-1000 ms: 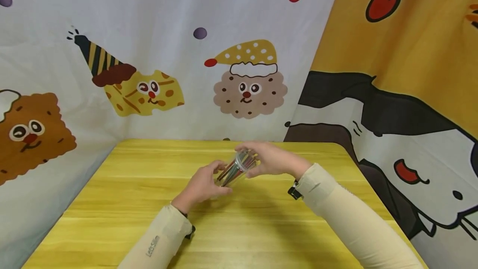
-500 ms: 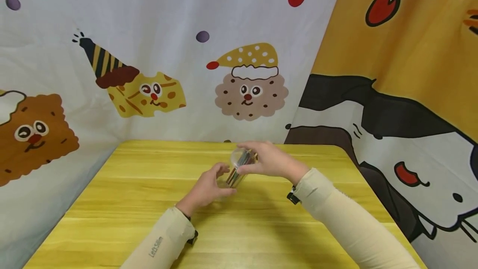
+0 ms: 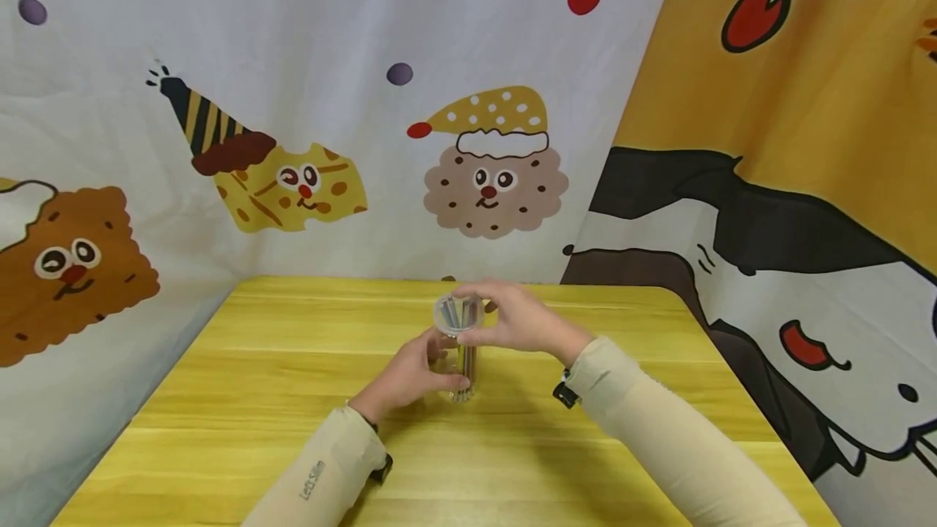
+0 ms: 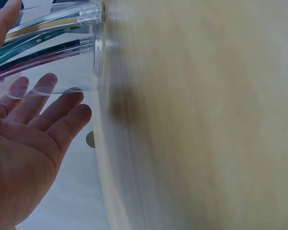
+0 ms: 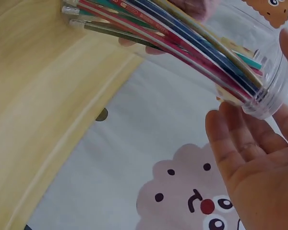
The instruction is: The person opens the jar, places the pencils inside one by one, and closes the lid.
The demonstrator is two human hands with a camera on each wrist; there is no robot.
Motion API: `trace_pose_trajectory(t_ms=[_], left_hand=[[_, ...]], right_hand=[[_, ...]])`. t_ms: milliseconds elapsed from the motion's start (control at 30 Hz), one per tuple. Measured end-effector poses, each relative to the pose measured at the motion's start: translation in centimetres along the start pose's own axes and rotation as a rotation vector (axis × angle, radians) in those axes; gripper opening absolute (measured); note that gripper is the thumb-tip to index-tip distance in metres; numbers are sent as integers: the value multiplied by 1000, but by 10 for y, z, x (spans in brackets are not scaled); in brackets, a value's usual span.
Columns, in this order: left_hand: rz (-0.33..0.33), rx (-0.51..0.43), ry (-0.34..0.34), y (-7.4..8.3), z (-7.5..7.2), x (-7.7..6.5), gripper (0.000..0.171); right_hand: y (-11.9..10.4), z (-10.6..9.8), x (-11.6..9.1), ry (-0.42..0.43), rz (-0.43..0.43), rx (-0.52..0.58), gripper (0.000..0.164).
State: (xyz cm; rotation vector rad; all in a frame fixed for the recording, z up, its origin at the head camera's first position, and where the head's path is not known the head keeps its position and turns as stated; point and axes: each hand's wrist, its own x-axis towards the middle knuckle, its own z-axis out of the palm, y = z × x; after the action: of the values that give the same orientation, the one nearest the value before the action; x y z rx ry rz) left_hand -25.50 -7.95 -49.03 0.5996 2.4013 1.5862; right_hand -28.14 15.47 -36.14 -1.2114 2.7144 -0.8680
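Note:
A clear plastic jar point(image 3: 448, 356) stands nearly upright between my hands. Inside it are several pencils point(image 5: 182, 48) in different colours, with metal-banded ends at the bottom. My left hand point(image 3: 411, 374) holds the lower body, thumb in front and fingers around the far side. At the top, my right hand point(image 3: 521, 320) grips the clear lid point(image 5: 271, 86) between thumb and fingers. The left wrist view shows the jar's base close to the table; whether it touches is hard to tell.
The yellow wood-grain table point(image 3: 293, 446) spreads around the jar. A white cartoon-print curtain point(image 3: 307, 23) hangs behind its far edge, with an orange and black printed part point(image 3: 695, 104) on the right.
The jar has turned from tilted to nearly upright, its top moving left. My right hand has moved slightly left with the top; my left hand has stayed around the lower part.

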Motion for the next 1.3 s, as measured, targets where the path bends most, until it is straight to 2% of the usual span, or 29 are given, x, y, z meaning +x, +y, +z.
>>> trace_pose_trajectory(t_ms=[200, 333, 433, 500, 700, 833, 933, 1067, 1300], left_hand=[[3, -10, -13, 2, -2, 0, 90], [-3, -7, -3, 2, -2, 0, 90], [-4, 0, -2, 2, -2, 0, 91], [-6, 6, -2, 1, -2, 0, 90], [-11, 1, 11, 0, -1, 0, 91], [1, -10, 4, 0, 1, 0, 90], [8, -18, -7, 0, 3, 0, 89], [13, -23, -7, -2, 5, 1, 88], [1, 5, 4, -4, 2, 0, 90]], right_hand=[[1, 1, 1, 27, 51, 78, 59], [-2, 9, 0, 105, 57, 54, 62], [0, 12, 0, 119, 49, 55, 68], [6, 9, -1, 84, 47, 117, 73], [23, -8, 7, -115, 25, 426, 89], [30, -15, 14, -218, 21, 490, 78], [31, -17, 16, -250, 52, 493, 68], [32, -15, 14, -220, 94, 459, 63], [23, -1, 7, -50, 131, 384, 60]])
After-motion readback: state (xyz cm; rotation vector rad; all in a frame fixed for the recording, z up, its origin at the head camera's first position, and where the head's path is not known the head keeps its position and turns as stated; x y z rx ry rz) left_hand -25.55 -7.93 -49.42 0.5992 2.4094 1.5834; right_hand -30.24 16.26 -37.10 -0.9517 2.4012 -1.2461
